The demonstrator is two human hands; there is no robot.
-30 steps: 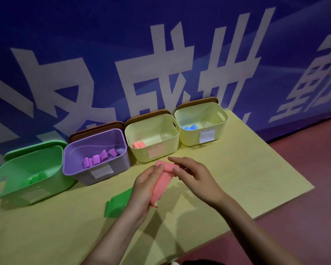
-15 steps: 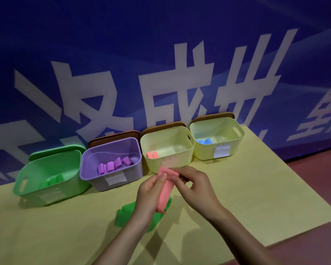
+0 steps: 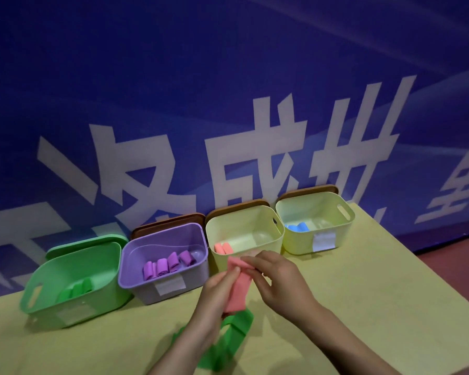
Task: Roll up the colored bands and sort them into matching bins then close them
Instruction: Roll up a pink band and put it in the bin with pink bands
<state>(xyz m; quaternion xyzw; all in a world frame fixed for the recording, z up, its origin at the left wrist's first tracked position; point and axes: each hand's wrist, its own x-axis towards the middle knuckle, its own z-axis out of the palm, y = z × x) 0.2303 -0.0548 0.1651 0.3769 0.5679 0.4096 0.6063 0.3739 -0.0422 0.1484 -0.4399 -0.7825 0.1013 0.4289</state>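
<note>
Pink band point(image 3: 237, 288), pinched at its top by both the left hand point(image 3: 217, 296) and right hand point(image 3: 278, 282) at 6 o'clock of its bin point(image 3: 255, 212), may spring unrolled if either pinch slackens

Dim, blue-tinted scene; colours are muted. Soft shadows are cast on the table point(image 3: 363, 280) in front of the bins point(image 3: 73, 318) and under the hands point(image 3: 278, 284). No glare is seen. Slight motion softness is noted throughout. Wide-angle bending is seen at the frame edges, where the banner point(image 3: 228, 90) is darkened.
</note>
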